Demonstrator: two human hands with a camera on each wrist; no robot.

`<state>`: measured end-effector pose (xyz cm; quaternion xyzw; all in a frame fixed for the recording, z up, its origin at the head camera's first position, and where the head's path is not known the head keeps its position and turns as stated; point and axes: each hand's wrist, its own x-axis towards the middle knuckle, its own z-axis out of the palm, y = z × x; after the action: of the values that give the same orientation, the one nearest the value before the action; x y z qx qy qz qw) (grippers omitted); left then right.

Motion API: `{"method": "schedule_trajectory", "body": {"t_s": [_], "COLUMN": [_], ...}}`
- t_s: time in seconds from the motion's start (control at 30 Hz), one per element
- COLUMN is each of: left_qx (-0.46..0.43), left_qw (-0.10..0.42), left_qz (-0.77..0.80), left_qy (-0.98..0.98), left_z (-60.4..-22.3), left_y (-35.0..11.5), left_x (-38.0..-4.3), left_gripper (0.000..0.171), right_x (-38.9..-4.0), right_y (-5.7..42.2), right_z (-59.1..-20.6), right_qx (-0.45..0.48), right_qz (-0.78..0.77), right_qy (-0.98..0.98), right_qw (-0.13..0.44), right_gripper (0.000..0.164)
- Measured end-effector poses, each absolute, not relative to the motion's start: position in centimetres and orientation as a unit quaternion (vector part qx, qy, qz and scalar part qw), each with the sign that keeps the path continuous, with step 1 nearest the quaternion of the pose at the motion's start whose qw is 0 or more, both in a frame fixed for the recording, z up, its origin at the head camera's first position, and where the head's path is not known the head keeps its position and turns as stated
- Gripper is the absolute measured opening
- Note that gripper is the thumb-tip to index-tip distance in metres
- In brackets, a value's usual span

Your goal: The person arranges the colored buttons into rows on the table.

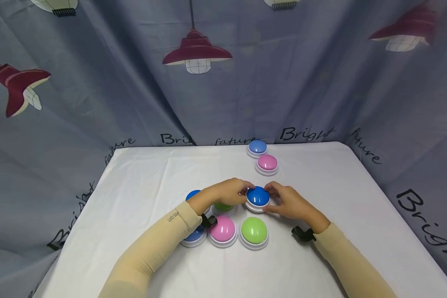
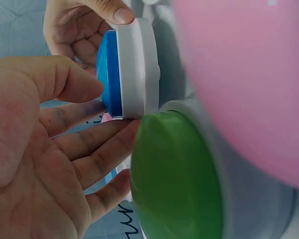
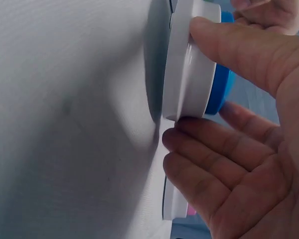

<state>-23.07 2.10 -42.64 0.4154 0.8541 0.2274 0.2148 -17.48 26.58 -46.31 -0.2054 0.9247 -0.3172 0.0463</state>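
- the blue button [image 1: 258, 196] sat between your two hands, its dome facing up, just beyond the front green button [image 1: 254, 230].
- your left hand [image 1: 232, 190] gripped its left edge: the thumb was bent at the dome, the fingertips reached the dome's rim and the white base.
- your right hand [image 1: 288, 202] gripped the opposite edge, thumb on the near side of the base, the other fingers bent round the far side, so the button lay right at your fingertips and clear of your palm.
- whether the base touched the bench [image 1: 141, 178] or hung a little above it, you could not tell from these views.
- below your left hand lay the second green button [image 1: 223, 207], partly covered by it; you could not tell whether your little finger touched its dome.
- the partly hidden blue button [image 1: 192, 193] showed behind your left wrist.
- nearer you, the front blue button [image 1: 194, 235], the front pink button [image 1: 223, 229] and the front green one stood side by side in a row.
- past your hands, the rear pink button [image 1: 267, 162] stood close to the rear blue button [image 1: 258, 146], which was by the far edge of the bench.
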Motion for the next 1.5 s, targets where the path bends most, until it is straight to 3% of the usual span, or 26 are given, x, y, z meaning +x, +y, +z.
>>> {"method": "schedule_trajectory", "body": {"t_s": [1.13, 1.37, 1.5], "left_qx": [0.387, 0.379, 0.377], "left_qw": [0.216, 0.229, 0.239], "left_qz": [0.203, 0.204, 0.19], "left_qy": [0.873, 0.873, 0.874], "left_z": [-43.1, -43.3, -43.0], "left_y": [1.1, 1.5, 2.2], "left_x": [-22.3, -22.9, -23.5], "left_gripper": [0.043, 0.039, 0.035], "right_x": [-16.7, -16.6, -16.9], "right_y": [24.8, 24.7, 25.4], "right_z": [-46.9, -46.5, -45.8], "right_qx": [-0.239, -0.234, -0.252], "right_qz": [-0.312, -0.309, -0.316], "right_qy": [0.919, 0.921, 0.911], "right_qw": [0.025, 0.038, 0.078], "right_gripper": [0.063, 0.064, 0.059]}}
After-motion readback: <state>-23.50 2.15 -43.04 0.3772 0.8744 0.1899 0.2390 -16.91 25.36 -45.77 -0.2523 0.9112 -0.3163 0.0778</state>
